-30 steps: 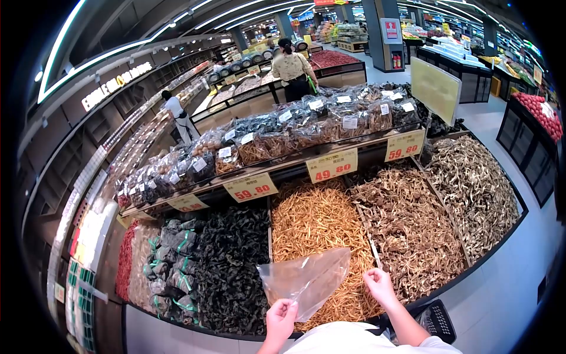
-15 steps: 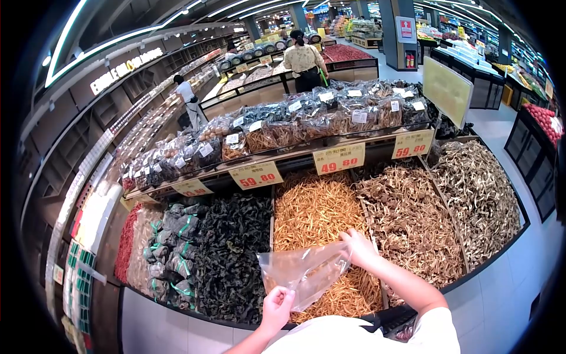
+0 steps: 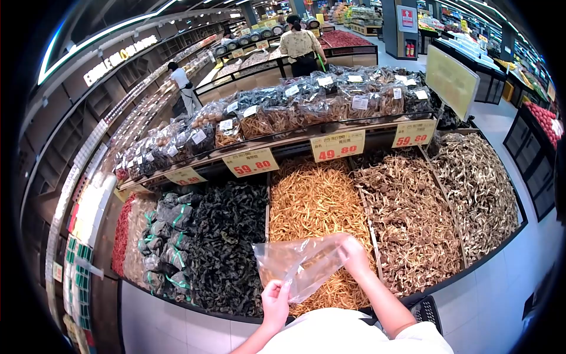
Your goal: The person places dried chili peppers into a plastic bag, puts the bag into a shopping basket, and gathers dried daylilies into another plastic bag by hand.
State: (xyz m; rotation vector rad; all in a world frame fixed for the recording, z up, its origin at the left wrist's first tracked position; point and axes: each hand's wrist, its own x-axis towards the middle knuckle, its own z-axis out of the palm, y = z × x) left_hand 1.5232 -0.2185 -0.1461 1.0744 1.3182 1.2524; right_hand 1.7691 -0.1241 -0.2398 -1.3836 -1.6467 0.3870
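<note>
A clear plastic bag [image 3: 306, 265] is stretched between my two hands, above the front of a bin of golden-orange dried strips [image 3: 315, 203]. My left hand [image 3: 275, 302] pinches the bag's lower left edge with thumb and fingers. At the bag's right end, my right hand [image 3: 354, 255] grips its upper corner, the fingers partly hidden by the plastic. The bag looks flat, and dried strips show through it. Left of it lies a bin of black dried fungus or seaweed [image 3: 230, 248]; to the right are brown dried strips [image 3: 410, 221].
Pale dried slices [image 3: 476, 194] fill the far right bin. Green-tied dark bundles [image 3: 171, 242] lie at left. Price signs [image 3: 337, 146] line the shelf edge below packed bags [image 3: 318, 97]. A dark basket [image 3: 425, 312] is by my right arm. Two people stand beyond.
My right hand has come down slightly, still holding the bag's corner. The bag's shape has shifted a little, and the whole view has moved slightly.
</note>
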